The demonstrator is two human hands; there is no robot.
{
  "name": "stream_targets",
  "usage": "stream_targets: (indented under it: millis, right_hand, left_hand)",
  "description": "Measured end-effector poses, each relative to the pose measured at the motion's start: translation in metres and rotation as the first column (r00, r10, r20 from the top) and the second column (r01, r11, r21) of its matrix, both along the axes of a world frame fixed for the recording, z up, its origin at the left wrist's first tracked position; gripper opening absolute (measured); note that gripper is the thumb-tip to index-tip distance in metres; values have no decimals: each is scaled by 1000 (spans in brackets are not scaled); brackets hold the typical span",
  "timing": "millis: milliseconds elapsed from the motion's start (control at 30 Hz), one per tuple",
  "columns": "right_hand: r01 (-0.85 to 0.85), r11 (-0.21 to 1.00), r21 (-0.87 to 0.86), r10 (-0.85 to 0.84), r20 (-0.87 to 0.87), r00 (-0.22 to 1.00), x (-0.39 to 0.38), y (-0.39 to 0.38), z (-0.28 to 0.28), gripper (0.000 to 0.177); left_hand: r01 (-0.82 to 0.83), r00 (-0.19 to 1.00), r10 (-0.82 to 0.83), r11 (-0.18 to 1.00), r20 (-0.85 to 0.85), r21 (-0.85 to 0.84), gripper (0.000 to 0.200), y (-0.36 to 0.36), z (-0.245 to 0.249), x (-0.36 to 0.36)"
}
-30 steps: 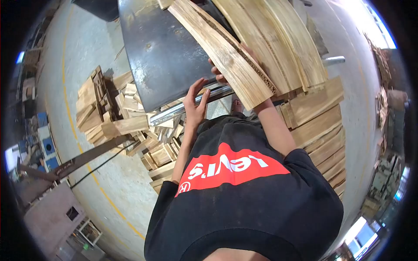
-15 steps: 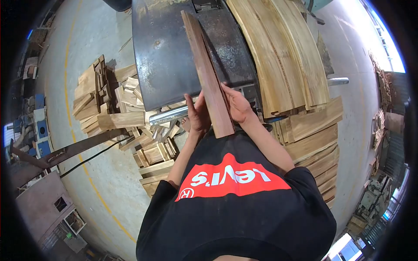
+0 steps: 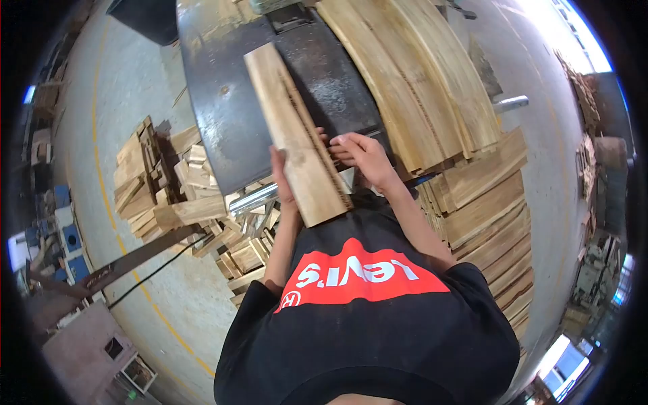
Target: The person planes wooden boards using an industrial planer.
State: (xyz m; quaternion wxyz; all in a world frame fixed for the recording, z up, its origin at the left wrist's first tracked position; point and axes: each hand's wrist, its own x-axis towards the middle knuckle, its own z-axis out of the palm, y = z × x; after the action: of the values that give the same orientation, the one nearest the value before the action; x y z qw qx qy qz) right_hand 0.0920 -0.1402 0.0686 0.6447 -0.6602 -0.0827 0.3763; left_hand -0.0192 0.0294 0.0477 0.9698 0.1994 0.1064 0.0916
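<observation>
A pale wooden board (image 3: 297, 145) with a dark, rough strip along its right edge slants over the machine table, broad face up. My left hand (image 3: 283, 182) grips it from its left side, thumb at the edge; fingertips show past the far edge, the rest hidden beneath. My right hand (image 3: 364, 158) is just right of the board, apart from it, fingers loosely bent with nothing visible in them. Under the board lies the dark metal machine table (image 3: 223, 115).
Long planks (image 3: 418, 81) lie to the right of the metal table, above more stacked boards (image 3: 489, 209). Cut wood pieces (image 3: 196, 169) are heaped on the floor at left. A shiny metal roller (image 3: 253, 200) runs along the table's near edge. A rusty beam (image 3: 145, 256) crosses at left.
The board has been turned from its narrow reddish side to its broad pale face. My right hand has come off it. The view has shifted slightly.
</observation>
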Motion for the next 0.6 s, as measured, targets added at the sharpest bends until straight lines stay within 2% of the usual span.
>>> stream_targets:
  millis: [33,67,100,167,200,233,267,300,333,400,467,533,567,600]
  right_hand:
    - [38,998,-54,-25,226,974,1,-3,10,33]
    - [119,982,-143,-60,361,931,4,-7,44,32]
    - [235,947,-219,-62,593,803,12,-16,50,36]
    - [479,834,-273,58,907,416,30,-30,56,45]
    - [510,782,-358,151,903,403,46,-44,44,70]
    - [551,720,-422,210,889,406,51,-54,43,78]
    - [586,655,-477,265,871,413,56,-61,42,87]
    - [618,585,-526,317,849,422,62,-68,41,96]
    - [575,577,-580,349,811,469,67,-75,34,113]
    - [601,570,-560,374,828,418,65,-74,29,115]
    - [620,556,-554,376,833,407,66,-70,30,116]
    - [631,528,-568,355,823,444,64,-66,39,116]
    - [609,529,-591,344,805,483,65,-66,44,117]
    - [584,531,-614,336,785,520,68,-66,51,117]
  left_hand:
    - [-66,997,70,993,-39,98,107,8,2,-3]
    - [-66,998,67,996,-22,55,109,20,-3,-9]
    - [-64,998,64,998,-4,11,111,34,-10,-16]
    - [-161,987,156,977,46,141,112,60,-13,-31]
    - [-200,979,195,970,53,136,112,70,-13,-40]
    - [-241,970,235,961,60,135,111,84,-12,-49]
    - [-184,965,169,981,200,57,108,107,-19,-61]
    - [-41,934,79,992,347,-117,103,127,-23,-71]
    - [-130,944,127,991,305,-13,102,146,-22,-83]
    - [-311,941,277,935,197,170,98,186,-20,-118]
    - [-340,924,296,926,242,165,92,263,-44,-159]
    - [-444,860,416,896,297,30,87,322,-62,-195]
    - [-614,766,600,789,233,-16,88,328,-61,-207]
    - [-863,474,880,465,2,-197,103,335,-59,-205]
